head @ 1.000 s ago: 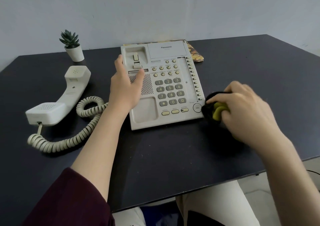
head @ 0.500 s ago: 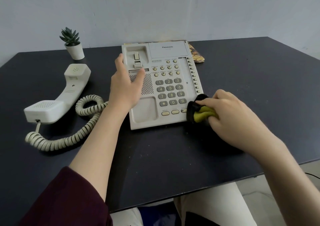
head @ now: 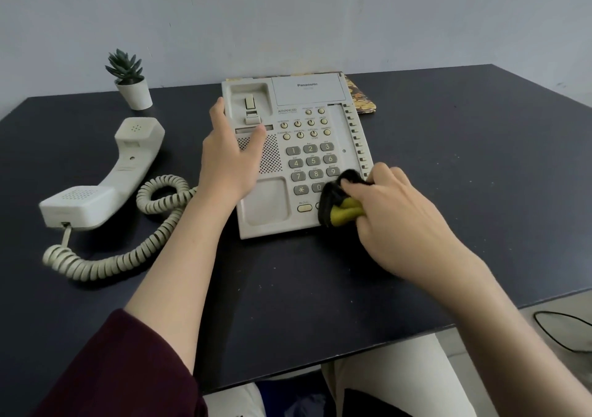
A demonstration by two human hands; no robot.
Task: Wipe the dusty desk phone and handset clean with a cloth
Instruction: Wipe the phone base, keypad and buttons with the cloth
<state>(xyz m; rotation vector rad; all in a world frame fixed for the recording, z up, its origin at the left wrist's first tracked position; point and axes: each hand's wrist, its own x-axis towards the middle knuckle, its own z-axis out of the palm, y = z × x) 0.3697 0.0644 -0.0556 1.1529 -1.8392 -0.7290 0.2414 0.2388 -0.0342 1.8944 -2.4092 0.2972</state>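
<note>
right hand (head: 397,215) slid the cloth (head: 339,207) left onto the phone's (head: 307,96) keypad.

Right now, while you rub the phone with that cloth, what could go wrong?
The cloth in the right hand sits over the lower keys, so it might press buttons. The left hand steadies only one side of the phone, so it could slide. The coiled cord lies near the left arm and might snag.

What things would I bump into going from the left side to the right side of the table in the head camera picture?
Handset → little potted plant → curly cord → left hand → phone keypad → black and yellow cloth → right hand.
</note>
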